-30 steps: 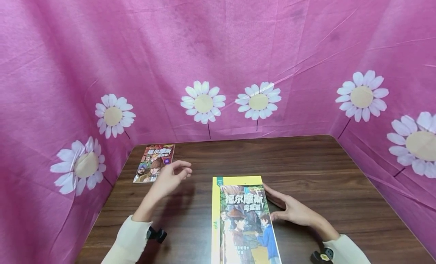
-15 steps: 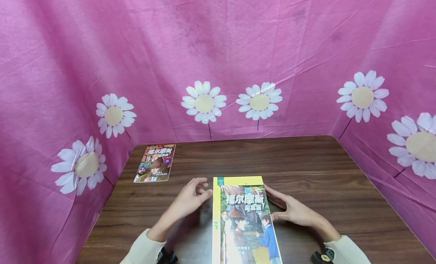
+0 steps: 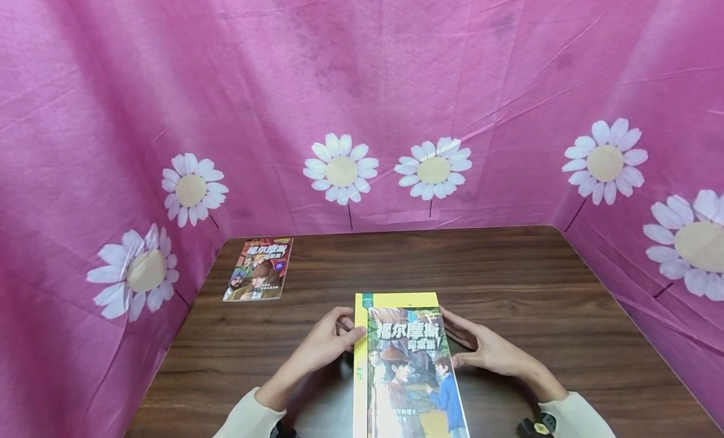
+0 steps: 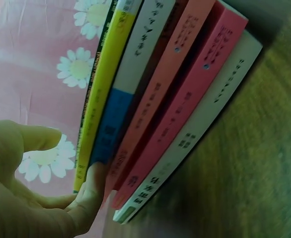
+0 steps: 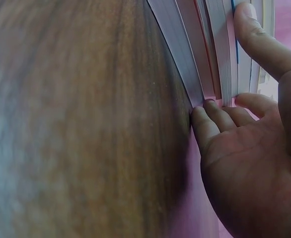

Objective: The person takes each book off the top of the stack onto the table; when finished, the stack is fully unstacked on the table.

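A stack of several books stands near the table's front. On top lies a book with an illustrated detective cover (image 3: 415, 369), over a larger yellow book (image 3: 360, 356). My left hand (image 3: 325, 344) is at the stack's left side. In the left wrist view, its fingers touch the spines near the blue-and-white book (image 4: 116, 111), while the thumb stands apart from them. Salmon, pink (image 4: 185, 101) and pale green spines show below. At the right side, my right hand (image 3: 494, 350) has extended fingers; in the right wrist view, its fingertips (image 5: 200, 115) meet the page edges (image 5: 182, 54).
A thinner red-covered book (image 3: 258, 269) lies flat at the table's back left corner. The brown wooden table (image 3: 452, 259) is bordered by a pink curtain (image 3: 373, 67) with white daisies. Black wrist cameras (image 3: 537, 425) are strapped by the cream sleeves (image 3: 577, 416).
My left hand has moved from beside the red-covered book, right and toward the front, to the stack's left side. The right hand has stayed in place, and the stack has hardly shifted.
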{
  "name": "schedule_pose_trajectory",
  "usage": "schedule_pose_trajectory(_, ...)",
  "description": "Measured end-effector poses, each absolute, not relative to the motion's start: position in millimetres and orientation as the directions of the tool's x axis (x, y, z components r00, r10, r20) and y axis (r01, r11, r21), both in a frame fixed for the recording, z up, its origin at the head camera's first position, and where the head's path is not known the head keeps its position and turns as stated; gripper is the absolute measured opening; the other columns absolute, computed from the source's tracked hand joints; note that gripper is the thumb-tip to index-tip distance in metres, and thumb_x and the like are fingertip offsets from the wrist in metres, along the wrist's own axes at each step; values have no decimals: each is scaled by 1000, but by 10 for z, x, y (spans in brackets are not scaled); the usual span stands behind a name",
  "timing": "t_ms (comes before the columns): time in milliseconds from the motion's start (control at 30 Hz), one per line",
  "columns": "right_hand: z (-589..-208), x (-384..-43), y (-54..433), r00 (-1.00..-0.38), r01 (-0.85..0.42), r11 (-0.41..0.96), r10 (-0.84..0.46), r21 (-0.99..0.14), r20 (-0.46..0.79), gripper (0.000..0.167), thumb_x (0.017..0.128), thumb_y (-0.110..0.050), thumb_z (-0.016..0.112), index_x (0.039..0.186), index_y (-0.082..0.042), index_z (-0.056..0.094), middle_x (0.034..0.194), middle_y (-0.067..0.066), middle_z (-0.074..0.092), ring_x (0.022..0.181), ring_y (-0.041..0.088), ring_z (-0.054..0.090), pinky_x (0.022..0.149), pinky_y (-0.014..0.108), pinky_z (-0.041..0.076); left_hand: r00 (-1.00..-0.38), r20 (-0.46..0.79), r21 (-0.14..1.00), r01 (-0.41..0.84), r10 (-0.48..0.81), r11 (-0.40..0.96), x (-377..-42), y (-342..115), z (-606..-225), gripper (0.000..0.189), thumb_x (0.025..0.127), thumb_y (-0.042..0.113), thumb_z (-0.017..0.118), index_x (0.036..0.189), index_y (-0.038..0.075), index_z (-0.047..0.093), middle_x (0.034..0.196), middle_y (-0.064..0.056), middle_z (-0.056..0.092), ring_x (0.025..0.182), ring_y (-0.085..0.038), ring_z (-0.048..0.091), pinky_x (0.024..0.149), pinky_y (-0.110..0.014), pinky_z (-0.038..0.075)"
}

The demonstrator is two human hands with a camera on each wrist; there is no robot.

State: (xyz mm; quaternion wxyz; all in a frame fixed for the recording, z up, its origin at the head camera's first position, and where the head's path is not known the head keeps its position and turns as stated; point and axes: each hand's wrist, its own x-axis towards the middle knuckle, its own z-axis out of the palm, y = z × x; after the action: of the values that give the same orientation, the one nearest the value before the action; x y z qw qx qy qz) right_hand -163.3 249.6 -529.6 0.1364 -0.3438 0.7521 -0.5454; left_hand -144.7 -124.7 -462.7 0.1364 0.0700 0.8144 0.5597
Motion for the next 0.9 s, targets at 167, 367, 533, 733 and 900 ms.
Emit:
schedule_pose_trajectory(167,-5283,-1632,2501,-732,-349,179,-665,-920,148,99,93,-11,80,167,6,17,166,43,14,147,-14,33,117,8,33,-955,-178,937,-90,239,337,-1437,-1184,-4710,60,95,23,79,136,-10,49,96,-8,59,70,-15,60,64,-34,60)
schedule_pose_trajectory(367,-5280,-1631,2507,-734,-338,183,-665,-923,138,98,93,-11,80,167,6,17,166,43,14,147,-14,32,117,8,32,-968,-160,879,-52,191,475,-1413,-1127,-4749,73,84,36,88,133,-3,51,92,-7,60,76,-15,56,65,-26,47)
schedule_pose_trajectory(533,-5273,-1626,2505,-732,-336,185,-669,-923,132,98,93,-10,79,168,5,17,167,42,14,147,-14,33,117,9,32,-969,-166,869,-55,185,491,-1406,-1121,-4748,74,80,35,91,131,0,50,91,-8,61,76,-16,58,67,-28,47)
schedule_pose_trajectory(733,-5267,-1630,2507,-744,-329,217,-659,-919,110,100,93,-14,81,169,2,17,170,37,14,148,-14,31,117,7,30,-965,-163,895,-56,207,443,-1411,-1133,-4717,71,82,30,90,132,0,50,93,-9,60,74,-16,57,66,-28,48)
schedule_pose_trajectory(900,-5277,-1635,2505,-729,-307,187,-677,-933,105,100,94,-10,79,169,2,14,172,36,9,149,-14,30,118,8,31,-954,-180,933,-88,241,349,-1410,-1165,-4727,67,86,22,88,134,-3,49,91,-8,58,63,-15,58,59,-31,55)
